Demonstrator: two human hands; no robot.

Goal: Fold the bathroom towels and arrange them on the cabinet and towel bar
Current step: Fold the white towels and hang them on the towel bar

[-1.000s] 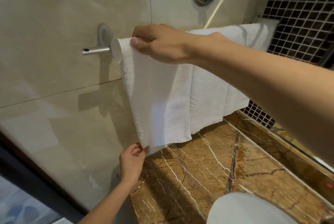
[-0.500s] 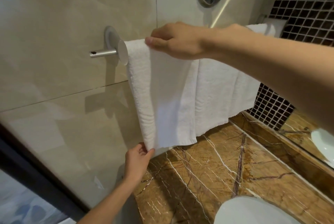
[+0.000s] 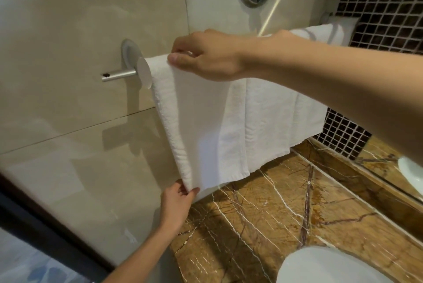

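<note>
A: Where do we have the white towel (image 3: 229,127)?
B: Draped over the towel bar (image 3: 119,75), its left edge just beside the round end cap (image 3: 144,72). Our right hand (image 3: 206,56) has its grip clamped on the top fold; our left hand (image 3: 177,205) pinches the lower left corner.
A: And room around it?
B: The hem hangs near the marble tabletop (image 3: 263,214); bare wall tile (image 3: 68,122) lies left of it, and the white basin (image 3: 325,266) sits well apart.

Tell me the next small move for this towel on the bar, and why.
Probably a light downward tug with the left hand, which pinches the lower corner of the towel while the right hand holds the top edge at the towel bar. The edge between both hands looks slightly rippled, so a gentle pull should straighten it.
</note>
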